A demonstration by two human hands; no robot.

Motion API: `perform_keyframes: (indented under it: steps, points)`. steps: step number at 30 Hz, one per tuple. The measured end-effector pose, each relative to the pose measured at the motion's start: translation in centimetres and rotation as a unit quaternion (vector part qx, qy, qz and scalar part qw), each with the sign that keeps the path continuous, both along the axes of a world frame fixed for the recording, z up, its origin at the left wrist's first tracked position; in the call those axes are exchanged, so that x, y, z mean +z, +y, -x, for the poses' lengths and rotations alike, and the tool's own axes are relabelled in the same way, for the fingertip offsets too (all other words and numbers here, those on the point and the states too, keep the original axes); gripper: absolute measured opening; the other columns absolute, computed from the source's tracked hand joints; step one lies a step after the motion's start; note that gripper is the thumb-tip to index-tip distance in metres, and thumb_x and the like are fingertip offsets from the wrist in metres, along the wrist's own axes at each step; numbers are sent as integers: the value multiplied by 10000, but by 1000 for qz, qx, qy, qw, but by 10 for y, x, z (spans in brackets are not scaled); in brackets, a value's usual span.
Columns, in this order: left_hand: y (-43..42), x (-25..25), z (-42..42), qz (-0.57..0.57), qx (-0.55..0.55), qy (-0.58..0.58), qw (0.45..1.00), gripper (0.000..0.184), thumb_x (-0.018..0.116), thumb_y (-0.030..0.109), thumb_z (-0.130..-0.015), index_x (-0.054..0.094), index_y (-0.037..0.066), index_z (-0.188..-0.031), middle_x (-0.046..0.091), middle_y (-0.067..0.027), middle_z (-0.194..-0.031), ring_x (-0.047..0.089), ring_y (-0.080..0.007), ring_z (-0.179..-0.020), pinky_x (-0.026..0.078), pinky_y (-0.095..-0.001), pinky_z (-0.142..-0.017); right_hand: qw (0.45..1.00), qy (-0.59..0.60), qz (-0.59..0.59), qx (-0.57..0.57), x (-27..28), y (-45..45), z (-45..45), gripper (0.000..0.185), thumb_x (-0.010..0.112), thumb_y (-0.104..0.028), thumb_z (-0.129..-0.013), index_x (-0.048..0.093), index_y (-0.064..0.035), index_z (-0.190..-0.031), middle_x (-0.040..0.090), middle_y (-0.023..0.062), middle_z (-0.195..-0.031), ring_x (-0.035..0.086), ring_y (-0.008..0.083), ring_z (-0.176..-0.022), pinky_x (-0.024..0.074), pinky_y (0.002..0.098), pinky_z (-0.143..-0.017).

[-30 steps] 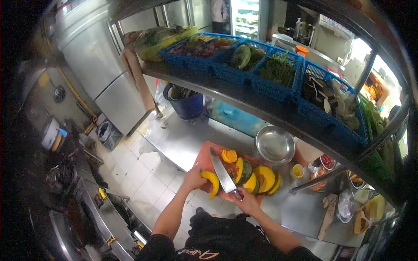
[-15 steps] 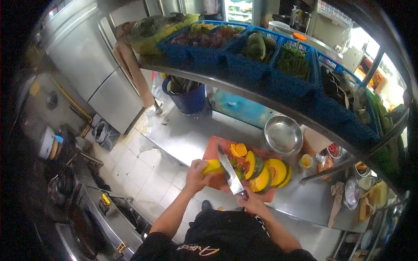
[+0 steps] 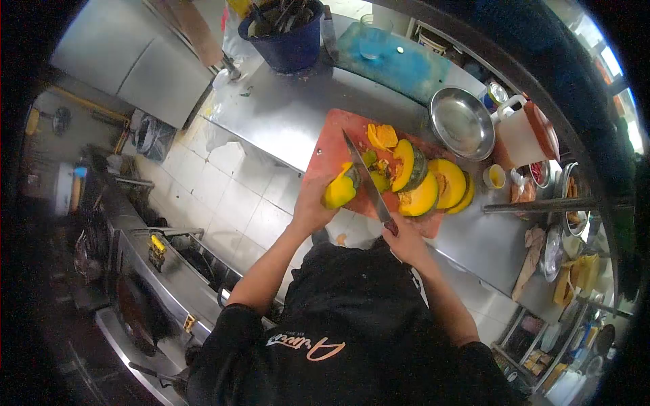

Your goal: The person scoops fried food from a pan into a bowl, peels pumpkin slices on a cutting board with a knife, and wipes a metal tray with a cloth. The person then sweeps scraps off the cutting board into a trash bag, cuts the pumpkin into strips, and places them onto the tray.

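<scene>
A squash piece is gripped in the left hand at the left part of the red board, left of centre in the frame. Its fingers are closed around the piece, and yellow flesh and green rind are shown. In the right hand, just right of centre, the handle of a large knife is held, with the blade slanted toward the upper left, beside the piece.

For good control, the piece is best steadied against the board, the fingertips tucked back from the edge and the blade guided in short, even strokes. The curved rind could roll or slip if it is gripped loosely.

Right of the blade, scraps, orange chunks and larger squash slices are spread on the board. Beyond, on the metal surface, a steel bowl is seen at the upper right, near a lidded pitcher. A dark blue bucket is placed at the top, left of a teal board.
</scene>
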State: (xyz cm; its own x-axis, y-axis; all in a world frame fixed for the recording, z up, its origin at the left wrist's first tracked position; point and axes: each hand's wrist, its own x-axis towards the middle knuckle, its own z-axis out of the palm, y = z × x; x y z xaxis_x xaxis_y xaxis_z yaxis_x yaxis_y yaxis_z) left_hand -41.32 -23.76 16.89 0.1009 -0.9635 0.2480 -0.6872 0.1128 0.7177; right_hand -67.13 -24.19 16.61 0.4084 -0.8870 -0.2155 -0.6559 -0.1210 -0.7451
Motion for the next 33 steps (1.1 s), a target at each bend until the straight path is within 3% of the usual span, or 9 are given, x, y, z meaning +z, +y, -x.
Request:
perform_keyframes:
  steps: [3, 6, 9, 12, 15, 18, 27, 30, 33]
  points:
    - [2, 15, 5, -46, -2, 31, 998, 560, 750, 158, -646, 539, 48, -1153, 596, -161, -1077, 566, -333, -1021, 454, -394, -877, 1000, 6, 3, 17, 4, -2, -2, 331, 612, -177, -803, 514, -4, -1068, 610, 163, -799, 609, 317, -772, 471, 413, -696]
    - [4, 29, 10, -88, 20, 77, 993, 543, 742, 199, -671, 542, 42, -1150, 616, -164, -1033, 596, -334, -965, 477, -392, -832, 993, 57, -72, 76, 23, -9, -5, 371, 547, -191, -832, 471, -2, -1142, 574, 255, -995, 565, 436, -893, 444, 502, -769]
    - [5, 52, 16, -109, 47, 69, 991, 511, 734, 230, -686, 556, 33, -1123, 637, -172, -975, 624, -338, -899, 498, -392, -779, 994, 55, -38, 84, 19, -9, -1, 380, 546, -173, -827, 468, -3, -1157, 577, 243, -960, 563, 436, -864, 445, 501, -744]
    - [9, 55, 17, -115, 66, 79, 988, 482, 736, 243, -686, 578, 34, -1090, 653, -177, -920, 638, -344, -857, 509, -392, -744, 987, -26, 148, 62, 28, -1, -1, 389, 545, -155, -822, 478, -24, -1181, 588, 222, -940, 572, 413, -834, 451, 489, -719]
    - [11, 50, 20, -128, 76, 83, 985, 462, 738, 246, -682, 594, 39, -1069, 661, -176, -888, 643, -353, -834, 514, -394, -729, 991, 21, 121, 52, 49, -1, -4, 424, 559, -153, -810, 484, -59, -1216, 604, 179, -929, 587, 389, -789, 458, 481, -696]
    - [9, 58, 26, -145, 70, 85, 983, 478, 743, 255, -680, 589, 44, -1080, 663, -180, -869, 646, -357, -821, 519, -396, -716, 964, 3, 250, 84, 58, -3, -11, 466, 580, -170, -802, 480, -95, -1251, 612, 149, -939, 600, 360, -736, 484, 458, -645]
    - [8, 62, 29, -165, 80, 79, 980, 420, 750, 287, -684, 623, 64, -1016, 667, -170, -870, 649, -350, -812, 521, -397, -701, 956, 122, 234, 127, 73, -2, -9, 527, 611, -203, -785, 470, -143, -1289, 596, 104, -889, 617, 295, -702, 507, 403, -540]
    - [9, 34, 21, -141, 58, 97, 984, 416, 750, 279, -680, 622, 67, -1014, 667, -167, -871, 648, -351, -811, 521, -394, -704, 936, 91, 302, 155, 90, -3, -10, 548, 612, -190, -781, 457, -140, -1303, 588, 99, -849, 612, 287, -663, 498, 394, -513]
    - [9, 58, 28, -149, 69, 82, 983, 401, 739, 263, -683, 622, 68, -1014, 663, -171, -868, 646, -349, -815, 520, -398, -703, 949, 50, 212, 230, 151, 14, -10, 555, 641, -108, -750, 483, -48, -1279, 572, 133, -834, 573, 310, -789, 456, 425, -692]
